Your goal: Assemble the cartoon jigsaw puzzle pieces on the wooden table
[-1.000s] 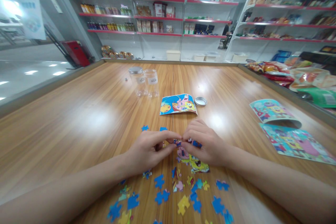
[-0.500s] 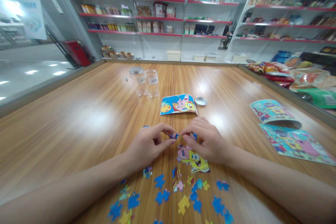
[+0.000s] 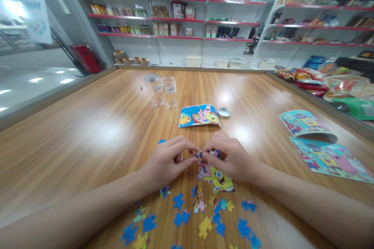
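Between the fingertips of my left hand [image 3: 172,157] is a small blue jigsaw piece [image 3: 198,154], pinched at the top left of a partly joined puzzle [image 3: 220,179] with a yellow and a pink cartoon figure. My right hand [image 3: 226,155] has thumb and forefinger closed at the same piece's right side; it covers part of the puzzle's upper right. Loose pieces lie nearer to me, among them a yellow piece [image 3: 205,227] and a blue piece [image 3: 149,223]. Beyond my hands rests a curled picture sheet [image 3: 199,116] with the same figures.
A round metal lid [image 3: 224,112] lies beside the picture sheet. Two clear jars stand farther back, a lidded jar [image 3: 154,91] and an open jar [image 3: 169,93]. On the right are two more picture sheets [image 3: 330,159] and bagged goods [image 3: 304,79]. Shelves [image 3: 177,19] line the back.
My left hand has moved slightly right with the small blue piece, bringing it to the puzzle's upper left edge. My right fingertips have closed in and now meet it.
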`<state>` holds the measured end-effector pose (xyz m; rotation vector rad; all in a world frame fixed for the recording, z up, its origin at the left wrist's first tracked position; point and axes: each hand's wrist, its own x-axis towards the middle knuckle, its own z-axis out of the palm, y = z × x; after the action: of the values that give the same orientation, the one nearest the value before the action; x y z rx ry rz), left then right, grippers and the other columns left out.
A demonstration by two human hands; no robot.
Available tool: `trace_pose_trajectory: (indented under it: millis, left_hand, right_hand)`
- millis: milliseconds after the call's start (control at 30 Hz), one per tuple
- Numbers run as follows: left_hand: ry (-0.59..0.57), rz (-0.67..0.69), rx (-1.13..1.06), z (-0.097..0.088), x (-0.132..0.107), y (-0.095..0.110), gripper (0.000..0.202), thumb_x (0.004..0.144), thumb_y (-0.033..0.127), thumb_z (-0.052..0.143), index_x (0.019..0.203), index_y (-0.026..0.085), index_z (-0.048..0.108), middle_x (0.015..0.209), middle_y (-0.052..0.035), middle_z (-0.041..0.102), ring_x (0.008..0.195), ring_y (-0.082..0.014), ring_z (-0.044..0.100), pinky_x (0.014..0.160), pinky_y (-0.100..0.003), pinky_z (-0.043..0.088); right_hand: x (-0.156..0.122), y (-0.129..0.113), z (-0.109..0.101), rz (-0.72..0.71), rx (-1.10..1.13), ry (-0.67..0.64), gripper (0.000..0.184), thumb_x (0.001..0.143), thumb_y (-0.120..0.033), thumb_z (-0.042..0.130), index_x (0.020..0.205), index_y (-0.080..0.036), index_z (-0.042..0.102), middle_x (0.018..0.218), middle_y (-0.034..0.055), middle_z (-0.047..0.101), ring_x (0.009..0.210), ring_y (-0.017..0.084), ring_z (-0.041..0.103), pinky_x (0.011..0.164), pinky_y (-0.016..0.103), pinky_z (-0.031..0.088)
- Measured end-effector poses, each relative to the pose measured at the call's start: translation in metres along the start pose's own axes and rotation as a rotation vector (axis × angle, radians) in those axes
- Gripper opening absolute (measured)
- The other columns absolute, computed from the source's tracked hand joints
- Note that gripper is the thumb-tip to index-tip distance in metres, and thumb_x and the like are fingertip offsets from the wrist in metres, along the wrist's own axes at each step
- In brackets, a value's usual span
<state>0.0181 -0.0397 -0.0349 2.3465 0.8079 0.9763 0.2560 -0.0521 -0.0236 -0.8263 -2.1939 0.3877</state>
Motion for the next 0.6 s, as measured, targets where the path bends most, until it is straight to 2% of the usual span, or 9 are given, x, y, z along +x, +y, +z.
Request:
trace_pose_trajectory:
  millis: [367,600]
  left_hand:
    - [0.000,-0.042,0.012,0.0013,-0.0024,-0.0001,0.014,0.096,0.020,0.060,0.108,0.019,0.066,0.092,-0.0004,0.064,0.056,-0.0038,0.045,0.054,-0.019,0.038]
    - [-0.069,0.063,0.012,0.0001,-0.0014,0.0014,0.016,0.092,0.011,0.056,0.100,0.018,0.068,0.098,-0.0030,0.066,0.071,-0.0067,0.054,0.059,-0.019,0.041]
  right_hand:
    - [-0.0010,0.0029,-0.0043,0.065,-0.036,0.038,0.006,0.090,-0.019,0.064,0.084,-0.018,0.066,0.076,-0.0005,0.065,0.076,0.014,0.056,0.076,0.033,0.039]
    - [-0.0010,0.0065,-0.0039,0.122,-0.021,0.046,0.007,0.089,-0.019,0.065,0.082,-0.018,0.067,0.075,0.0000,0.066,0.075,0.014,0.058,0.073,0.032,0.042]
